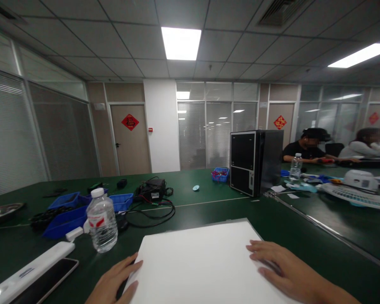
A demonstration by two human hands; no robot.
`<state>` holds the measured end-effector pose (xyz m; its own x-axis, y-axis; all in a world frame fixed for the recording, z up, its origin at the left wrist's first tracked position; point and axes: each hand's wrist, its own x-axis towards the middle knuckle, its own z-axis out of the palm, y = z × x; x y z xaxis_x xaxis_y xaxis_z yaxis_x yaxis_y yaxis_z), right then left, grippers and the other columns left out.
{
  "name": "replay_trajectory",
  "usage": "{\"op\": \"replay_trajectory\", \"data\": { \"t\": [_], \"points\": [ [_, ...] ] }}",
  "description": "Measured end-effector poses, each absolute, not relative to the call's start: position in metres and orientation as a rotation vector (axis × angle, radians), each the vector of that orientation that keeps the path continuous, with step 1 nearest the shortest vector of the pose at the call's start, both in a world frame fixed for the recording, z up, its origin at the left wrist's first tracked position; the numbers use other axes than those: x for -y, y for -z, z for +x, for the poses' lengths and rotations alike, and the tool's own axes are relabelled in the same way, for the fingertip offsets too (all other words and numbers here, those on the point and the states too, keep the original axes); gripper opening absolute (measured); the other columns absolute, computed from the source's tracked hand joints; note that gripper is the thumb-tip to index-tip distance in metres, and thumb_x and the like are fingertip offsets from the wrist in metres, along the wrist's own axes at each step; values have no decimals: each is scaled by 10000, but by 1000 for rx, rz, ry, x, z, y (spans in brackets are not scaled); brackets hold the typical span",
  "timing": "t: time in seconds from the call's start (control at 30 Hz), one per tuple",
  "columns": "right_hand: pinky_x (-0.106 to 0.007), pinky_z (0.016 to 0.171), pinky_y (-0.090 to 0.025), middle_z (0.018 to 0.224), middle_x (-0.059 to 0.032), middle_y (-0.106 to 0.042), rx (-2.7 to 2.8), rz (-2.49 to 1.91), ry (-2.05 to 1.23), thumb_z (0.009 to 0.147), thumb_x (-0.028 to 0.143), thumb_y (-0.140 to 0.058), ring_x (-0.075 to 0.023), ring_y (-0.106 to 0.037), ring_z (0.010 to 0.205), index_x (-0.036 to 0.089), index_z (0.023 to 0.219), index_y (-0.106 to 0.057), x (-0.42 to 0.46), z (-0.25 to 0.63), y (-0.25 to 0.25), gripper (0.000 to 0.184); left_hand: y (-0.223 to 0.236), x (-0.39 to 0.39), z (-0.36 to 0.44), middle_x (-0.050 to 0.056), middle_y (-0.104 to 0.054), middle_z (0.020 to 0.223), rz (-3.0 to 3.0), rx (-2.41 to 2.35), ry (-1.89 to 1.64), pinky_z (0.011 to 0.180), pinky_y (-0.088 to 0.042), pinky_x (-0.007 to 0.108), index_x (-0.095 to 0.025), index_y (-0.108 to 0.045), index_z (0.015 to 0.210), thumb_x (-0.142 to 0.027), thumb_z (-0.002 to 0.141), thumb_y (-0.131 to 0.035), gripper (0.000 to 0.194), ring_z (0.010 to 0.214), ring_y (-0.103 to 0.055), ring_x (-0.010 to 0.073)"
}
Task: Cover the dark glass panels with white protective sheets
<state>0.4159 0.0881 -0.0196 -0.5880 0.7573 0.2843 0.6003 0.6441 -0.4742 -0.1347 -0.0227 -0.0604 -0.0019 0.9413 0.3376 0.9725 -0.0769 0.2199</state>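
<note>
A large flat white panel (202,261) lies on the dark green table (209,207) right in front of me. My left hand (115,283) rests at the panel's left edge, fingers stretched, thumb on the white surface. My right hand (280,268) lies flat on the panel's right part, fingers spread and pointing left. Neither hand holds anything.
A clear water bottle (101,220) stands left of the panel, with a phone (49,280) and a white bar-shaped device (28,272) nearer me. Blue bins (66,211), a cabled black box (152,189) and a black computer case (255,166) lie behind. Two people sit far right.
</note>
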Motion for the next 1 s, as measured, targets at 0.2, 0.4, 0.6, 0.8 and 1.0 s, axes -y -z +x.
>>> {"op": "replay_trajectory", "data": {
  "t": [0.2, 0.4, 0.6, 0.8, 1.0],
  "points": [
    [-534, 1176, -440, 1401, -59, -672, 2358, -1037, -525, 960, 514, -609, -310, -553, 1376, 332, 1266, -743, -80, 409, 13, 380, 58, 23, -133, 4, -586, 1510, -2178, 2117, 595, 1147, -458, 537, -382, -677, 1347, -552, 964, -427, 488, 1394, -560, 302],
    [-540, 1204, -397, 1439, -35, -645, 2392, -1162, -317, 996, 526, -537, -303, -515, 1411, 342, 1357, -683, -94, 413, 22, 431, 55, 23, -130, 22, -633, 1458, -2163, 2075, 686, 1107, -481, 548, -373, -716, 1296, -534, 954, -433, 472, 1338, -610, 312],
    [-589, 1178, -403, 1398, -121, -665, 2167, -1559, -6, 969, 543, -502, -359, -543, 1376, 204, 1375, -679, -115, 427, 32, 558, 63, 22, -135, 21, -640, 1454, -2141, 2032, 730, 1098, -487, 541, -365, -693, 1328, -531, 965, -465, 459, 1326, -624, 302],
    [-558, 1144, -448, 1356, -95, -697, 2117, -1526, -172, 934, 543, -527, -355, -621, 1285, 242, 1325, -715, -109, 421, 32, 528, 60, 22, -130, 9, -620, 1462, -2116, 2085, 575, 1143, -454, 537, -317, -661, 1378, -570, 968, -403, 546, 1365, -585, 308],
    [-509, 1126, -478, 1338, -79, -709, 1801, -1357, -679, 912, 570, -522, -325, -655, 1253, 241, 1299, -714, -121, 421, 34, 543, 60, 21, -126, -34, -565, 1499, -2123, 2042, 459, 1141, -469, 527, -355, -579, 1439, -526, 990, -401, 512, 1395, -552, 299]
  ]
}}
